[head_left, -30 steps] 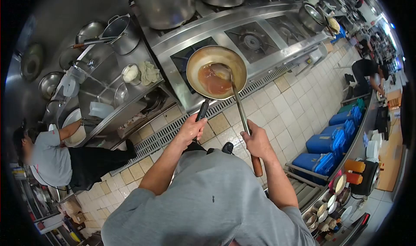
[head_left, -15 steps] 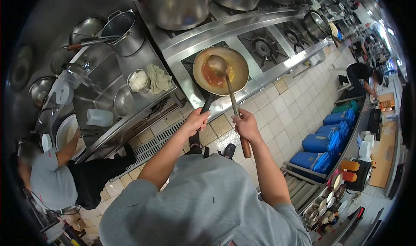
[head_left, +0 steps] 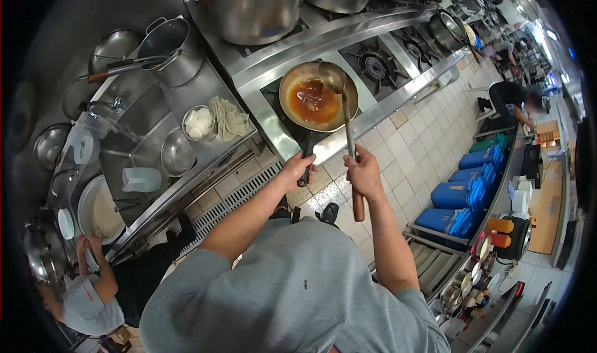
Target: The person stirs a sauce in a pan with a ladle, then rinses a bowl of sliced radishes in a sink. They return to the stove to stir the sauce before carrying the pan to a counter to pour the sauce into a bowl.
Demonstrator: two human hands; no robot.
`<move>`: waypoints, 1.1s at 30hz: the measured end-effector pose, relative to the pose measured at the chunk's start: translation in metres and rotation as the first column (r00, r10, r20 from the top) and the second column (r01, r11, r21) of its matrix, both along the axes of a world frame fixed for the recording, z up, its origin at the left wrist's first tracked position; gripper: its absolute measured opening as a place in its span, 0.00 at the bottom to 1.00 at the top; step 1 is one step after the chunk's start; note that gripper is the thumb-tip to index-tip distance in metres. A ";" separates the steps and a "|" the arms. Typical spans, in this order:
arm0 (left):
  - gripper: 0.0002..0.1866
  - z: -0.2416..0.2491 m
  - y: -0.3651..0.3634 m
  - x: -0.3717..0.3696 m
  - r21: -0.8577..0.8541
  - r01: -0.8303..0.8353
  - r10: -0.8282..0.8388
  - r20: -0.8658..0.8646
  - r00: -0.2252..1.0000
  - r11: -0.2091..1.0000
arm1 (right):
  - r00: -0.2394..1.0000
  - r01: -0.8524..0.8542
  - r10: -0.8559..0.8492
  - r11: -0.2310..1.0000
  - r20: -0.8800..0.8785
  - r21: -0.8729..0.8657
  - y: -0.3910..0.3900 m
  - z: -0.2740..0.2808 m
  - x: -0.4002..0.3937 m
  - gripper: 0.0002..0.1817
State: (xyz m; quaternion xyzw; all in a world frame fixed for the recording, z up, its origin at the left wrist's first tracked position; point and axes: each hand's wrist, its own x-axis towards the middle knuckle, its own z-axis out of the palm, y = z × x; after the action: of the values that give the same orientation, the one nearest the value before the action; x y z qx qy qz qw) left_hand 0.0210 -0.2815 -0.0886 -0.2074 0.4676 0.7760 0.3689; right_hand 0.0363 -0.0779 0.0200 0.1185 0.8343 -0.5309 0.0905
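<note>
My left hand is closed round the black handle of a frying pan, which is over the front left burner of the stove. Red-brown sauce pools in the pan, with a shiny patch on top. In my right hand is the wood-ended handle of a long metal ladle. The ladle's bowl lies at the far right side of the pan, above the sauce.
Large steel pots stand behind the front burners. To the left, a bowl of white pieces and a cloth sit beside the sink. A co-worker bends over a large basin. Blue bins line the right side.
The ladle's bowl has moved from the middle of the pan toward its far right side, uncovering more sauce. At left, the co-worker has shifted lower, with both hands now at the basin's edge.
</note>
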 end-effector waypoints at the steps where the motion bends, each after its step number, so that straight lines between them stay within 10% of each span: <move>1: 0.12 -0.003 -0.004 -0.003 0.001 0.003 -0.003 0.001 1.000 1.000 | 1.000 0.003 -0.003 1.000 0.001 0.001 0.005 0.003 -0.003 0.21; 7: 0.10 -0.004 -0.008 -0.007 0.098 -0.009 0.006 0.030 1.000 0.995 | 0.989 -0.025 0.018 0.999 0.148 0.042 0.012 0.022 0.005 0.13; 13: 0.10 -0.003 0.003 -0.004 -0.060 -0.026 0.021 -0.086 0.996 0.998 | 0.947 0.214 -0.051 0.838 0.319 -0.502 -0.020 0.000 0.008 0.09; 19: 0.11 0.008 0.011 0.005 -0.129 -0.048 0.032 -0.125 0.992 0.991 | 0.970 0.073 -0.044 0.991 0.238 -0.112 -0.025 0.014 0.017 0.09; 24: 0.12 0.006 0.011 0.002 -0.105 -0.035 0.023 -0.110 0.994 0.994 | 0.932 0.173 0.032 0.835 0.360 -0.522 -0.021 0.014 0.010 0.10; 33: 0.12 0.011 0.009 0.003 -0.153 -0.011 -0.009 -0.131 0.991 0.988 | 0.923 0.190 -0.036 0.907 0.382 -0.375 -0.021 0.003 0.025 0.09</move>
State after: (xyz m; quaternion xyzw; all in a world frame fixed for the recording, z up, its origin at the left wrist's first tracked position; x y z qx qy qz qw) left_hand 0.0244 -0.2729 -0.0771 -0.1839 0.5491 0.7499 0.3199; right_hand 0.0612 -0.0990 0.0232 0.2430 0.6657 -0.6650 0.2357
